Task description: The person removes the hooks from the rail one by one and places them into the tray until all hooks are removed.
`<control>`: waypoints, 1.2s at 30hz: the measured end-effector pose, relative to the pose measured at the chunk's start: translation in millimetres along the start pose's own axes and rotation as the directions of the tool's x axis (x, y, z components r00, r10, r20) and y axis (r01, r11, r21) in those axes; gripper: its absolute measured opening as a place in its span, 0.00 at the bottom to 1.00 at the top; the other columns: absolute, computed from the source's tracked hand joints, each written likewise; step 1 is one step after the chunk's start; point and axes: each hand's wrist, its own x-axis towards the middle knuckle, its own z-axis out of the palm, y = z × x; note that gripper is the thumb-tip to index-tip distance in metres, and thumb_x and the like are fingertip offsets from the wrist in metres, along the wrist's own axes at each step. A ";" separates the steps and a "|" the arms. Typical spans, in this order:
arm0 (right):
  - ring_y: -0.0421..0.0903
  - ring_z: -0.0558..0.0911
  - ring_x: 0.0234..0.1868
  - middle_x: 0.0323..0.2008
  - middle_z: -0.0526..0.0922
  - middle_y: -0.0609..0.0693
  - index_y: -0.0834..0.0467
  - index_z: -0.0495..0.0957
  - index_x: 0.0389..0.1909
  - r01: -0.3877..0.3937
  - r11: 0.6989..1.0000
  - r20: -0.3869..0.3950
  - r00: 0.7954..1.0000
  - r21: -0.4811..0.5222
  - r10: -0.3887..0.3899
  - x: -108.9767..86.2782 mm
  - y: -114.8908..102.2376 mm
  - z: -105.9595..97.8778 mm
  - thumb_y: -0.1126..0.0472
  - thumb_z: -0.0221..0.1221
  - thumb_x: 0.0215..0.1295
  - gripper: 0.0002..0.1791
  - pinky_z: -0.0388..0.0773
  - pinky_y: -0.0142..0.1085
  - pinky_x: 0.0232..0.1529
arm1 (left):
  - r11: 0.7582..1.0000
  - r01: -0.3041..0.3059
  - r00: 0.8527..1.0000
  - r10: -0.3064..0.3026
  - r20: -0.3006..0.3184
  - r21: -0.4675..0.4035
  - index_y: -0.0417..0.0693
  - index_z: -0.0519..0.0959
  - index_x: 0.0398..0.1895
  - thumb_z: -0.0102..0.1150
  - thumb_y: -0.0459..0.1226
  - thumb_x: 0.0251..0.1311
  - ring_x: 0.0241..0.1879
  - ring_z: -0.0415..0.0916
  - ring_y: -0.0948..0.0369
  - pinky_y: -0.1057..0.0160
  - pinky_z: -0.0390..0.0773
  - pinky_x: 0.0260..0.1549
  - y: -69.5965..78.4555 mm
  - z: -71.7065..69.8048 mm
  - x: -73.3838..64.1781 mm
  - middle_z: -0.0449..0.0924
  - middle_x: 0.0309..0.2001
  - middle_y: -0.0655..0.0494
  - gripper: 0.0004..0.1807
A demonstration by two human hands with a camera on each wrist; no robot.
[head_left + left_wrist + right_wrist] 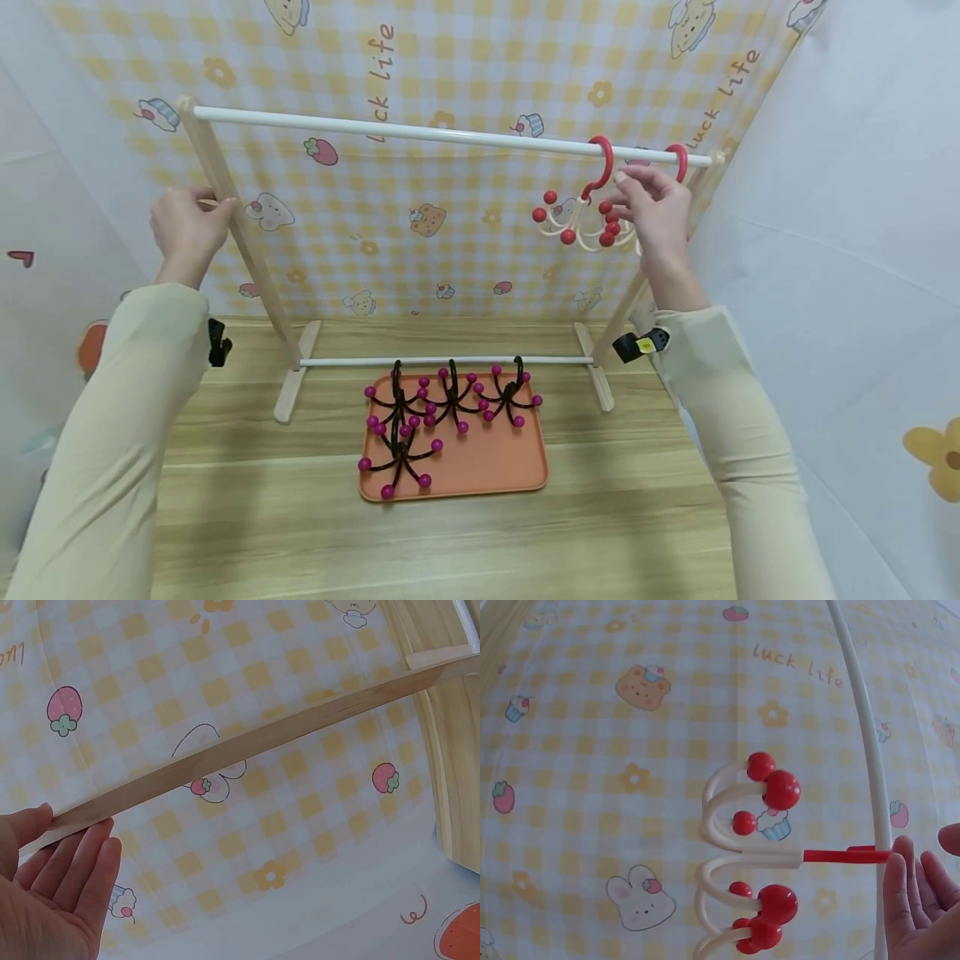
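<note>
My left hand (191,223) holds the left wooden post (247,250) of a rack, thumb on one side and fingers on the other, as the left wrist view shows. Over the rack's white top rail (420,132) hangs a cream hanger (769,859) with curved arms, red ball tips and a red hook (604,162). My right hand (656,208) is right beside that hook. In the right wrist view its thumb stands apart from its fingers (900,892), whose tips are at the hook's end. A second red hook (681,158) is on the rail further right, its hanger partly hidden by this hand.
An orange tray (487,462) on the wooden table (315,517) carries several black hangers (401,454) with magenta ball tips. Behind it runs the rack's white lower bar (345,362), between two wooden feet (291,392). A yellow checked cloth (330,225) hangs behind the rack.
</note>
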 end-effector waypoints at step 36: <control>0.47 0.79 0.33 0.36 0.78 0.57 0.64 0.75 0.42 -0.063 0.995 0.039 0.997 0.072 0.060 14.7 -15.5 14.2 0.62 0.61 0.54 0.15 0.74 0.32 0.38 | 1.000 -0.024 0.999 0.024 -0.029 -0.005 0.37 0.70 0.55 0.42 0.48 0.61 0.49 0.66 0.46 0.65 0.61 0.31 -1.6 2.5 2.3 0.71 0.49 0.39 0.27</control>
